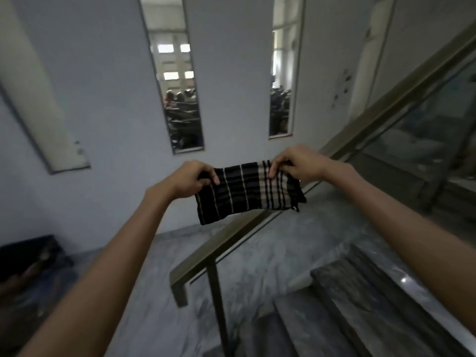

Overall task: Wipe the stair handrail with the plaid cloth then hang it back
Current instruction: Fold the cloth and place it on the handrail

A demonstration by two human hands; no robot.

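Observation:
The plaid cloth (247,190), black with pale stripes, hangs spread out between both hands in the middle of the view. My left hand (192,179) pinches its upper left corner. My right hand (296,163) pinches its upper right edge. The cloth is held above the stair handrail (219,243), a flat brownish metal rail that runs from lower centre up to the upper right. The cloth's lower edge hangs in front of the rail; whether it touches the rail I cannot tell.
A glass balustrade panel (417,140) sits under the rail on the right. Grey marble steps (360,292) fill the lower right and a marble landing lies below. Two narrow tall windows (180,99) are in the pale wall ahead. A dark object (28,256) lies at the lower left.

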